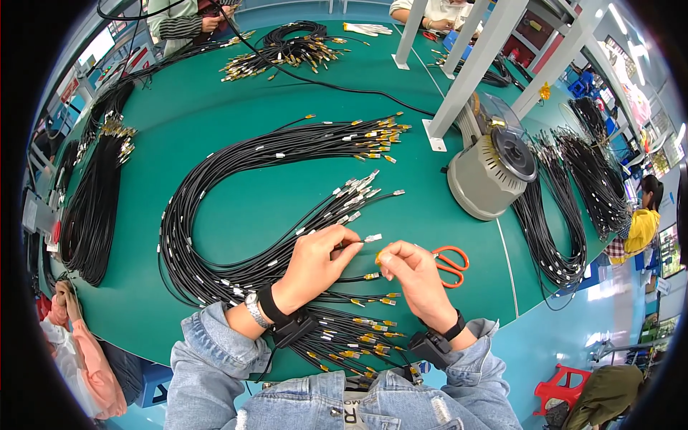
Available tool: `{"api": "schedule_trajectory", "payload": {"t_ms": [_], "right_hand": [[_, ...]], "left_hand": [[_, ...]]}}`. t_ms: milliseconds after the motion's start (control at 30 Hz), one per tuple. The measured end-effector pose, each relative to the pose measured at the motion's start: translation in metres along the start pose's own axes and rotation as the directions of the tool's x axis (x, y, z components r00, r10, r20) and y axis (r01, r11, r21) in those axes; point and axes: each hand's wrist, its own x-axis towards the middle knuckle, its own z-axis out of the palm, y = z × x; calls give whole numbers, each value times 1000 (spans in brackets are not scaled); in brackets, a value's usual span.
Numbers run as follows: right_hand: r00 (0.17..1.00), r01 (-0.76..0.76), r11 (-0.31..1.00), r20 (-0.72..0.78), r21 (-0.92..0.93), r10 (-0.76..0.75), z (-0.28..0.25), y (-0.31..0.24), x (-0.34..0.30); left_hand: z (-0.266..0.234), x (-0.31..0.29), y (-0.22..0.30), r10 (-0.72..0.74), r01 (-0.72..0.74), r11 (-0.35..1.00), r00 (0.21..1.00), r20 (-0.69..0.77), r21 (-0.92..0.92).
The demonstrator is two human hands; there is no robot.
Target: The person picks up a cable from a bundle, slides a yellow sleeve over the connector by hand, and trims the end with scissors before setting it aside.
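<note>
Just now the left hand (pixel 315 261) pinches 1 black cable (pixel 337 251) by its silver tip. The right hand (pixel 412 276) nips a small yellow piece (pixel 378 255). 1 pair of orange scissors (pixel 451 261) lies beside them on the green bench (pixel 215 115).

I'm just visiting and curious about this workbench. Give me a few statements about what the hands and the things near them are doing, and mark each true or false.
1. The left hand pinches a thin black cable with a silver connector at its tip. True.
2. The orange-handled scissors are held in the right hand. False: they lie on the green table, just beyond that hand.
3. The tabletop is green. True.
4. The big loop of black cables hangs from a hook. False: it lies flat on the table.
5. A grey round machine stands on the table to the right of the hands. True.
6. Both wrists are bare. False: the left wears a wristwatch, and both carry black straps.
</note>
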Motion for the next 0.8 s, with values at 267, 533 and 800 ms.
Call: {"api": "schedule_trajectory", "payload": {"t_ms": [267,533,800], "right_hand": [[994,-24,995,-105,-101,13,14,2,0],[989,-68,993,-140,-93,55,14,1,2],[991,-80,994,-113,-75,72,7,4,3]], "left_hand": [[-3,-5,-2,384,-347,868,922,-39,357],[-4,-5,1,427,-392,839,904,-10,378],[-4,-6,1,451,-416,816,892,7,402]]}}
